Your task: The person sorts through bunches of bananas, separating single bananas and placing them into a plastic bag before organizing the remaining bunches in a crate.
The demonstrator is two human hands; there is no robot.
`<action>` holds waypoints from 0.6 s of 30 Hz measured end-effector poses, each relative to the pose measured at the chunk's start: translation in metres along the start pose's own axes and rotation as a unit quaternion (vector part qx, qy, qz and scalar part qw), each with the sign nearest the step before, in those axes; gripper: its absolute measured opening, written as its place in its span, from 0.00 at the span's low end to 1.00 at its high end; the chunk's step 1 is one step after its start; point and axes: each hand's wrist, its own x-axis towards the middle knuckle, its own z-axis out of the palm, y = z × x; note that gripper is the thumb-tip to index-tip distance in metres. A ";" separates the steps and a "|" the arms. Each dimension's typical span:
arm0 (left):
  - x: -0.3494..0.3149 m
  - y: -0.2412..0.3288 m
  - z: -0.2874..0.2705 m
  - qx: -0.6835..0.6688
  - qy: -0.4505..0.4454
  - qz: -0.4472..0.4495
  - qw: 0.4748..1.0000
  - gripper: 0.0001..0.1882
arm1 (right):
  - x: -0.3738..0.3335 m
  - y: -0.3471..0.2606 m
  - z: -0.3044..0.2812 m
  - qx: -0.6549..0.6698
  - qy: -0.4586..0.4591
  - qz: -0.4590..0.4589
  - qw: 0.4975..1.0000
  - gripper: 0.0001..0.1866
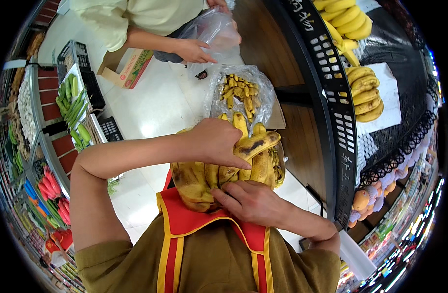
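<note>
Against the red front of my apron (180, 205) I have a big load of ripe yellow bananas (190, 183) with brown spots. From above, my left hand (216, 141) reaches over the bananas, its fingers curled among them and partly hidden, its thumb stretched toward the right. Lower down, my right hand (253, 200) presses bent fingers into the bananas' near side, close to the left thumb. One brown-bruised banana (260, 145) lies slantwise across the top, just right of my left hand. Whether the load is one bunch or several I cannot tell.
Beyond my hands, a plastic-lined box (270, 93) holds more bananas. Another person's hand (197, 51) holds a clear plastic bag (214, 31). At right stands a black display stand (339, 146) with bananas and wrapped round fruit; at left, vegetable shelves (53, 112) and an open carton (126, 68).
</note>
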 end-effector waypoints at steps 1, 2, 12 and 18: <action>0.006 0.004 0.001 0.026 -0.045 -0.013 0.999 0.31 | 0.000 -0.001 0.000 0.011 -0.003 0.007 1.000 0.22; 0.010 0.003 0.004 0.016 -0.055 -0.005 0.998 0.31 | -0.001 -0.001 -0.001 0.022 -0.006 0.013 1.000 0.22; 0.019 -0.007 0.013 -0.142 -0.100 -0.064 0.983 0.28 | -0.008 0.001 0.002 0.011 0.056 0.012 0.998 0.18; 0.012 -0.007 0.009 -0.247 -0.199 -0.055 0.947 0.32 | -0.011 0.001 0.005 0.024 0.067 0.005 0.997 0.17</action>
